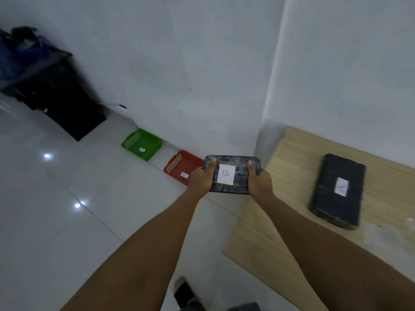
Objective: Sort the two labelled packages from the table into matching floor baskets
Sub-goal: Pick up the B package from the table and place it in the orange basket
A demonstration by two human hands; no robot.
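Observation:
I hold a dark wrapped package [233, 161] with a white label marked "B" in the air, off the table's left corner. My left hand [202, 177] grips its left end and my right hand [258, 179] grips its right end, thumbs on top. A second dark package [336, 190] with a blurred white label lies flat on the wooden table [280, 221] to the right. On the floor by the wall sit a red basket [177, 163], partly hidden behind the held package, and a green basket [142, 143] further left. Each basket has a small white tag inside.
A black bin [58, 95] with dark bags on top stands at the far left against the wall. The white tiled floor [67, 221] spreads out to the left of the table. A white wall corner [269, 97] rises behind the table's edge.

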